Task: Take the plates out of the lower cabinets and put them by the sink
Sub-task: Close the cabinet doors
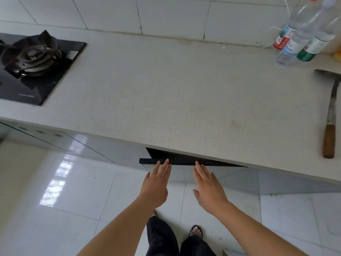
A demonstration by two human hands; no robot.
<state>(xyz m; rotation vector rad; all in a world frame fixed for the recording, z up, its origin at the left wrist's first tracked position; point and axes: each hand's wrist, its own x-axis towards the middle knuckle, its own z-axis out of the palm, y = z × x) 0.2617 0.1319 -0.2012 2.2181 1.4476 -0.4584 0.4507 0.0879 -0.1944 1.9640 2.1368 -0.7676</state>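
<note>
Where hands touch: glossy cabinet door ajar.

One view only, from the person's head, tilted steeply forward and down. It looks over the near edge of the countertop, which fills the middle, with the tiled wall along the top. Closest in, at the bottom, are both forearms, then feet on the floor. Wide-angle lens, edges bowed.
</note>
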